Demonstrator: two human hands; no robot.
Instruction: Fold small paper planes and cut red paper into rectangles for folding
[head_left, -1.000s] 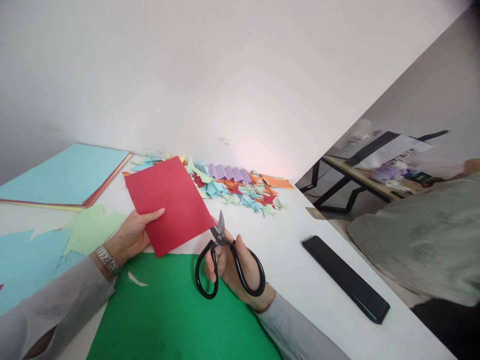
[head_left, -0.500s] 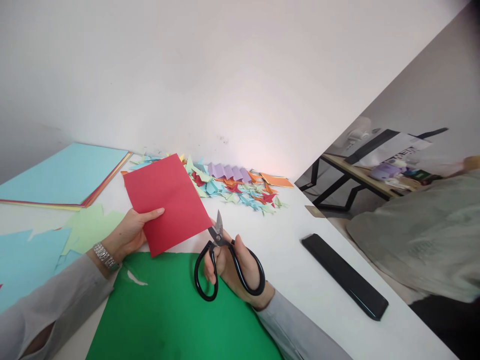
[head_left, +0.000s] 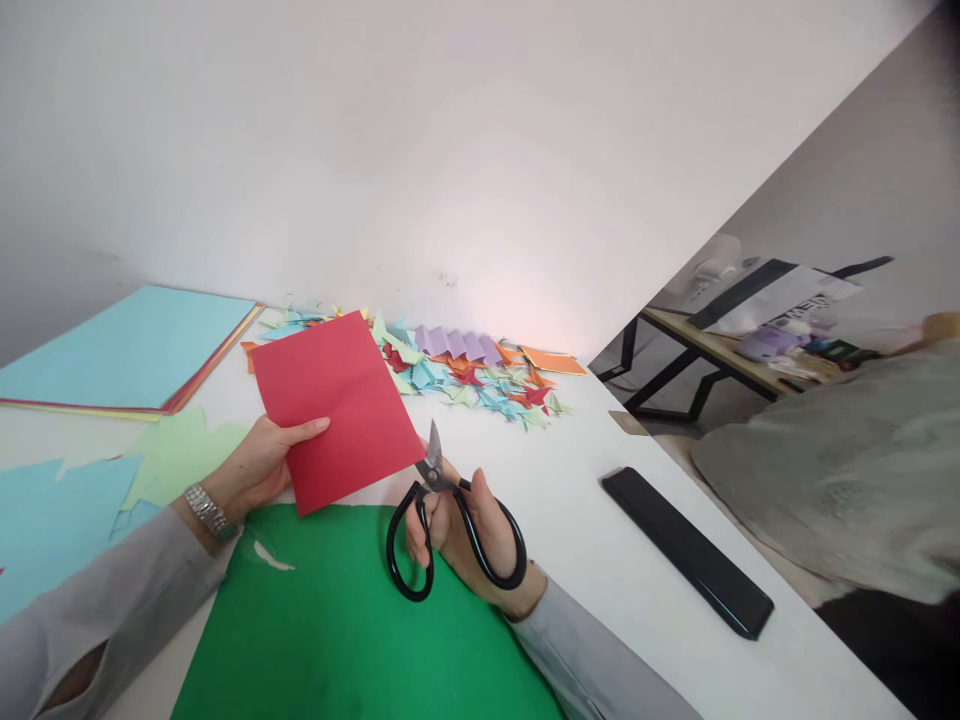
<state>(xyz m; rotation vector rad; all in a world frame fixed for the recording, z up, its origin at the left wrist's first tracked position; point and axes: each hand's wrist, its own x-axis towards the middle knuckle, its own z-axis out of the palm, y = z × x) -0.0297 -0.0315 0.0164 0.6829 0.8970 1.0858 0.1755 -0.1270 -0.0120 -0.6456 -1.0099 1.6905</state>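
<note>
My left hand (head_left: 264, 458) pinches a sheet of red paper (head_left: 341, 400) near its lower left edge, thumb on top and fingers hidden underneath. The sheet is held up over the table, tilted. In my right hand (head_left: 466, 530) is a pair of scissors (head_left: 433, 477) with black looped handles. Their blades are parted and point upward, close against the right corner of the red paper; whether they touch it I cannot tell. Beneath both hands lies a green sheet (head_left: 360, 630) with a small whitish tear at its upper left.
A stack of coloured paper (head_left: 135, 345) lies at the left, with cut blue sheets (head_left: 67, 520) and green sheets (head_left: 180, 455) before it. Paper scraps (head_left: 480, 385) line the wall. A long black case (head_left: 686, 550) rests at right. Beyond the table are grey fabric (head_left: 832, 470) and another table (head_left: 712, 345).
The red paper has shifted slightly to the right and the scissors slightly left, so corner and blades sit a little closer. Both hands keep their holds.
</note>
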